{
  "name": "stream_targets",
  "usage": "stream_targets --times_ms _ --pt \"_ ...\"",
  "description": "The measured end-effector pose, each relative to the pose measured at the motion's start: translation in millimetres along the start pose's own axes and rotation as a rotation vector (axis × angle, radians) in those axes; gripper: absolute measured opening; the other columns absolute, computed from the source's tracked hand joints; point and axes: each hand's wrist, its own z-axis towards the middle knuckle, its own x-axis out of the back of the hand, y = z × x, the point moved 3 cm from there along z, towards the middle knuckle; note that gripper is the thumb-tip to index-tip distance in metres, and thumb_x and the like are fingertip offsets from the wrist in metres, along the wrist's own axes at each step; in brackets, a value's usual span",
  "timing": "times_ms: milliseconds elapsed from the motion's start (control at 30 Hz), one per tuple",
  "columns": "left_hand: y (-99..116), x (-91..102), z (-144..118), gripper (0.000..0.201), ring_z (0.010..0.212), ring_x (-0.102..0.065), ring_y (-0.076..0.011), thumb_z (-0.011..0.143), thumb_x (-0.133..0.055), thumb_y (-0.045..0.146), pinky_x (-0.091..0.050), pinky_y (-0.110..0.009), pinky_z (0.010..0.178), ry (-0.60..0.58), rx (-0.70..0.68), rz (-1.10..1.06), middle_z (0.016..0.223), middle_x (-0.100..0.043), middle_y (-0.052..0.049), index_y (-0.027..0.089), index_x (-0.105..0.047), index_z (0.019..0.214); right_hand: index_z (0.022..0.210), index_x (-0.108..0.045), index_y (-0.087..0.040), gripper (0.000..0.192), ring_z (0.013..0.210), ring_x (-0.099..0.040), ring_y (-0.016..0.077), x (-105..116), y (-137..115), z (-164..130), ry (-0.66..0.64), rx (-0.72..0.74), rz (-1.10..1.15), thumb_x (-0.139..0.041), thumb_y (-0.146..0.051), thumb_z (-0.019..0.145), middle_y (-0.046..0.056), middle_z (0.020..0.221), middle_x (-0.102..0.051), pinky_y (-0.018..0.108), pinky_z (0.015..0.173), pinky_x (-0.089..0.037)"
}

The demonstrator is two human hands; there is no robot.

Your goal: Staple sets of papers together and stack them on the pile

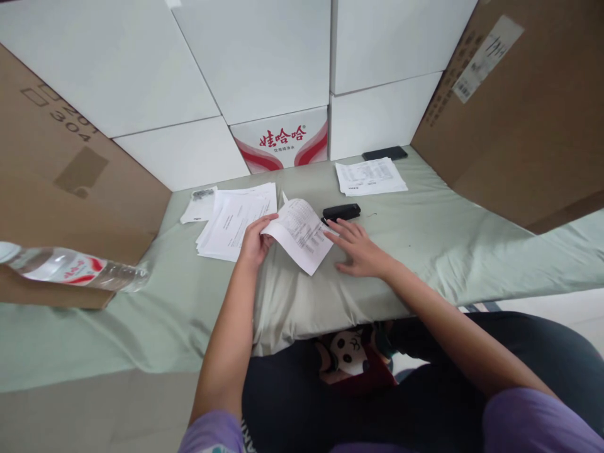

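Observation:
My left hand [258,240] is closed on the left edge of a printed paper sheet [302,234], which curls upward; whether it is one sheet or a few I cannot tell. At the sheet's right edge is my right hand [356,247], its fingers spread and the tips close to the paper. A black stapler [341,212] lies just beyond my right fingertips. To the left of my left hand rests an uneven stack of printed papers [231,220]. Another printed stack [371,175] lies farther back on the right.
White cartons [283,139] form a wall behind the green cloth-covered surface [425,251]. Large brown boxes stand at the left [70,170] and right [533,126]. A water bottle [80,267] lies at the left. A black phone-like object [384,153] sits by the cartons.

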Motion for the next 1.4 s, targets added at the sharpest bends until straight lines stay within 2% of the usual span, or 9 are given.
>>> stream_targets --times_ms 133,267,433,533,633,867,967,1167,1400 --pt "5 -11.3 -10 0.047 0.089 -0.072 -0.0297 0.075 -0.060 0.048 -0.060 -0.043 0.075 -0.194 0.093 -0.083 0.094 -0.075 -0.015 0.013 -0.075 0.103 0.161 -0.017 -0.022 0.099 0.149 -0.023 0.0368 -23 -14 6 0.060 -0.028 0.006 -0.069 -0.047 0.080 0.014 0.164 -0.022 0.058 0.115 -0.027" --pt "10 -21.1 -22 0.053 0.099 -0.071 -0.0324 0.069 -0.067 0.042 -0.058 -0.051 0.084 -0.375 0.035 -0.071 0.107 -0.074 -0.015 0.016 -0.072 0.116 0.157 -0.031 -0.020 0.078 0.148 -0.028 0.0354 -26 -16 11 0.173 -0.105 0.012 -0.061 -0.035 0.086 0.014 0.161 -0.031 0.057 0.116 -0.027" --pt "10 -17.7 -21 0.044 0.090 -0.072 -0.0266 0.069 -0.078 0.033 -0.057 -0.043 0.086 -0.265 -0.178 0.220 0.088 -0.075 -0.008 0.018 -0.076 0.110 0.120 -0.067 -0.023 0.035 0.115 -0.063 0.0272 -8 -1 7 0.465 -0.270 0.334 -0.045 -0.034 0.096 0.009 0.120 -0.071 0.043 0.100 -0.048" --pt "14 -10.1 -16 0.030 0.075 -0.069 -0.0220 0.069 -0.082 0.037 -0.055 -0.037 0.081 -0.099 -0.319 0.454 0.066 -0.068 -0.003 0.018 -0.079 0.092 0.096 -0.072 -0.021 0.037 0.090 -0.068 0.0248 1 10 4 0.588 -0.476 0.529 -0.047 -0.047 0.096 0.006 0.090 -0.073 0.038 0.085 -0.053" --pt "17 -4.6 -11 0.022 0.088 -0.067 -0.0226 0.063 -0.086 0.036 -0.053 -0.033 0.086 -0.037 -0.435 0.492 0.077 -0.070 -0.005 0.019 -0.077 0.073 0.096 -0.072 -0.020 0.039 0.094 -0.068 0.0254 1 16 6 0.584 -0.514 0.722 -0.054 -0.055 0.091 0.006 0.093 -0.073 0.039 0.087 -0.053" --pt "-16 -17.5 -5 0.057 0.108 -0.067 -0.0287 0.066 -0.083 0.050 -0.050 -0.043 0.099 -0.210 -0.173 0.266 0.109 -0.074 -0.012 0.014 -0.071 0.108 0.102 -0.073 -0.022 0.039 0.097 -0.069 0.0244 -17 26 9 0.630 -0.535 1.053 -0.069 -0.054 0.081 0.006 0.101 -0.075 0.042 0.092 -0.053" --pt "-28 -27.3 -5 0.056 0.116 -0.065 -0.0290 0.070 -0.081 0.050 -0.048 -0.043 0.105 -0.214 -0.180 0.239 0.118 -0.072 -0.014 0.014 -0.071 0.112 0.102 -0.073 -0.022 0.037 0.100 -0.069 0.0252 -20 29 8 0.653 -0.539 1.061 -0.070 -0.053 0.081 0.006 0.103 -0.075 0.043 0.094 -0.053" --pt "-33 -31.1 -8 0.054 0.103 -0.071 -0.0276 0.065 -0.085 0.047 -0.054 -0.044 0.097 -0.169 -0.205 0.092 0.109 -0.075 -0.012 0.015 -0.072 0.107 0.093 -0.074 -0.021 0.030 0.099 -0.069 0.0270 -26 34 5 0.631 -0.597 1.033 -0.070 -0.046 0.076 0.006 0.097 -0.076 0.046 0.095 -0.051" --pt "-38 -48.2 -17 0.040 0.096 -0.071 -0.0248 0.067 -0.084 0.041 -0.055 -0.042 0.095 -0.136 -0.241 0.169 0.100 -0.076 -0.010 0.015 -0.075 0.097 0.087 -0.074 -0.020 0.022 0.100 -0.068 0.0265 -25 37 6 0.649 -0.626 0.936 -0.062 -0.034 0.074 0.006 0.093 -0.076 0.044 0.097 -0.051"
